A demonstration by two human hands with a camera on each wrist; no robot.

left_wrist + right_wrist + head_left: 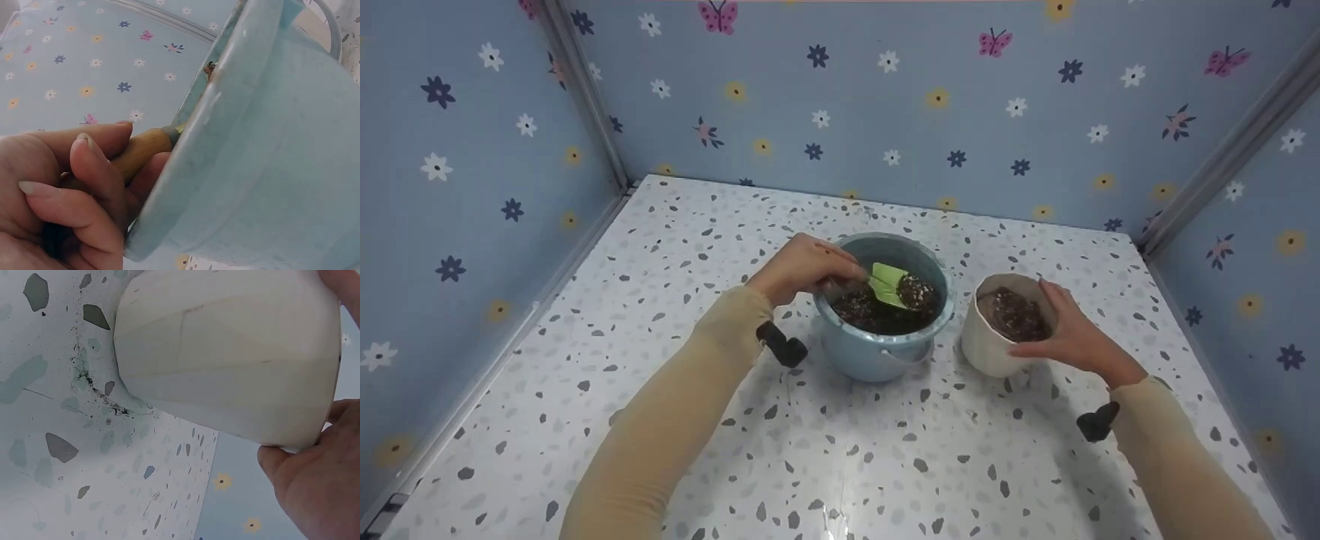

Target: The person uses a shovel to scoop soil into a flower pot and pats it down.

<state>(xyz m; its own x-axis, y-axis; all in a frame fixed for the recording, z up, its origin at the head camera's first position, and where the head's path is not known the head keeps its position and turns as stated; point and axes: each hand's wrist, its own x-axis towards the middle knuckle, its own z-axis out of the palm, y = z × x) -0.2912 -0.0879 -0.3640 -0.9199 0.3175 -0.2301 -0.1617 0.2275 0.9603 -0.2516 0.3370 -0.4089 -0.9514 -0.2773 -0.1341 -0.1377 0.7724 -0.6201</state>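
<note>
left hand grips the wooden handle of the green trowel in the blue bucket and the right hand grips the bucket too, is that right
Not quite: the head view shows the right hand gripping the white pot, not the blue bucket. The left hand does grip the wooden handle of the green trowel in that bucket.

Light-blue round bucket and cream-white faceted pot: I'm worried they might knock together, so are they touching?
Apart. The head view shows a strip of white speckled tabletop between the light-blue bucket and the cream-white pot.
</note>
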